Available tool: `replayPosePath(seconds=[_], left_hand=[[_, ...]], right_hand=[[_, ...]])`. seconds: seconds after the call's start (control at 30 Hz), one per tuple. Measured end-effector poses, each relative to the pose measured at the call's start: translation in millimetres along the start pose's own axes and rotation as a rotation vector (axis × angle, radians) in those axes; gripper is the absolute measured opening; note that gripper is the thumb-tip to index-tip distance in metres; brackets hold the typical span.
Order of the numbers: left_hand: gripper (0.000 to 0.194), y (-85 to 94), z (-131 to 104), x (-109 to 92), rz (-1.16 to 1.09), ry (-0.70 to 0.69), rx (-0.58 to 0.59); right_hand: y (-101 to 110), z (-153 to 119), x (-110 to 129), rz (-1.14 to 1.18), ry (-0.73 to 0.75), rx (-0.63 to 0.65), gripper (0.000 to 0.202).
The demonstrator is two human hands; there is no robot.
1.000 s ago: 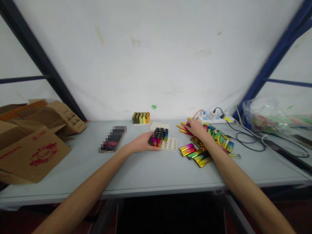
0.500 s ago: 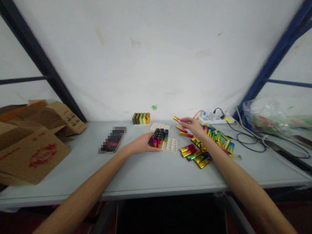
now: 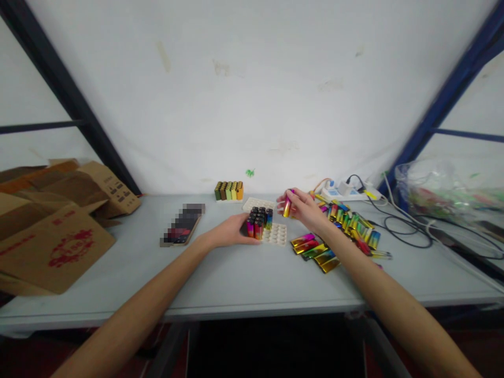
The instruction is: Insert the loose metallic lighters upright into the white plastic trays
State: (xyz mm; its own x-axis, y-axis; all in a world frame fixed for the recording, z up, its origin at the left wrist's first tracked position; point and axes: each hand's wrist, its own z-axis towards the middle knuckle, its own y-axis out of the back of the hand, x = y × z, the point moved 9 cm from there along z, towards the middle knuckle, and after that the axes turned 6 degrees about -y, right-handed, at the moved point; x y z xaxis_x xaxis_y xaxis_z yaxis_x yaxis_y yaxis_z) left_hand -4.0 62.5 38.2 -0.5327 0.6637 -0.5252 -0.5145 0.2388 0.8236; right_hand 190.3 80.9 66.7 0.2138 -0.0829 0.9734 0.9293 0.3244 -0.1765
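My right hand (image 3: 305,209) pinches a shiny pink-and-gold lighter (image 3: 289,203), holding it nearly upright above the table, right of the tray. A white tray (image 3: 280,234) with round-edged slots lies in the middle, and several metallic lighters (image 3: 259,223) with black tops stand packed in its left part. My left hand (image 3: 231,231) is curled around the left side of these standing lighters, thumb at the front; its far fingers are partly hidden behind them. Near my right wrist lies a loose pile of colourful metallic lighters (image 3: 315,251), partly covered by the forearm.
Behind stands another white tray (image 3: 258,203), beside a block of yellow, green and orange lighters (image 3: 229,191). A phone (image 3: 185,226) lies left; a cardboard box (image 3: 59,247) fills the far left. A power strip (image 3: 346,191), cables (image 3: 405,231) and plastic bag (image 3: 429,178) are right.
My right hand has turned the lighter from lying level to nearly upright and brought it lower. Two red lighters beneath that hand no longer show. My left hand has stayed at the standing lighters.
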Motion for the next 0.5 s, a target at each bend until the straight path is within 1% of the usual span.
replayPosePath(seconds=[0.07,0.13,0.2,0.27,0.43,0.5], left_hand=[[0.082,0.0,-0.1,-0.1,-0.007,-0.001,-0.001],[0.082,-0.1,-0.2,0.1,-0.006,0.002,0.000],[0.081,-0.1,-0.3,-0.3,-0.002,-0.002,0.001],[0.080,0.2,-0.4,-1.0,-0.002,-0.011,-0.001],[0.079,0.1,-0.5,-1.6,-0.011,-0.015,0.000],[0.079,0.3,-0.5,-2.0,-0.011,-0.016,-0.001]], right_hand=[[-14.1,-4.0,1.5,-0.031,0.012,0.083,0.036],[-25.6,-8.1,2.5,-0.063,0.017,0.130,0.037],[-31.3,-10.6,1.1,-0.105,0.007,0.116,0.039],[-32.9,-11.6,-2.2,-0.160,0.000,0.068,0.041],[-36.4,-12.3,-15.7,-0.264,-0.023,0.013,0.062],[-37.8,-13.0,-18.0,-0.330,-0.014,-0.003,0.065]])
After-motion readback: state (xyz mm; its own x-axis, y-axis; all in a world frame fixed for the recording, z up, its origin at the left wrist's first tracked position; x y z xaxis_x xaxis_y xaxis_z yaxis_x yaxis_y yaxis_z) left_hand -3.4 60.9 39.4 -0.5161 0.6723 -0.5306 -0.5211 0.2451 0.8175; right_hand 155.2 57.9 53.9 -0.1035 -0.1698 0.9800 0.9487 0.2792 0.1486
